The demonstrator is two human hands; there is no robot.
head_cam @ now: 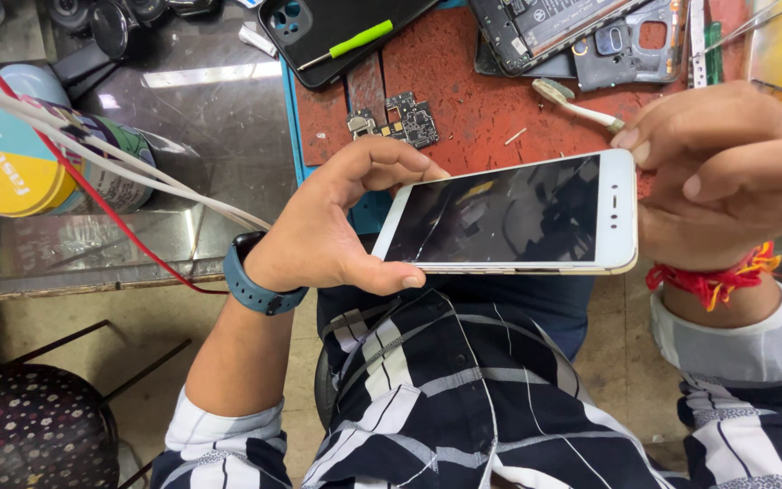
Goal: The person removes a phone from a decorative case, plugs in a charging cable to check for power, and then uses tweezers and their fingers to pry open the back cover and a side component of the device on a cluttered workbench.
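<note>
Phone (pixel 509 215) w/ white frame sits flat btwn both hands: left hand (pixel 328 226) clamps its left end, right hand (pixel 726 172) pinches its right end, above lap.

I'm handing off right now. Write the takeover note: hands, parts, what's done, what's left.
Left hand: grips the white phone at its left end, screen up and cracked.
Right hand: pinches the phone's right end, at the earpiece.
Phone is held over the lap, off the red mat.
On the mat: circuit board, toothbrush, an opened phone.
Done: nothing opened on the white phone.
Left: its screen is on, unopened.
</note>
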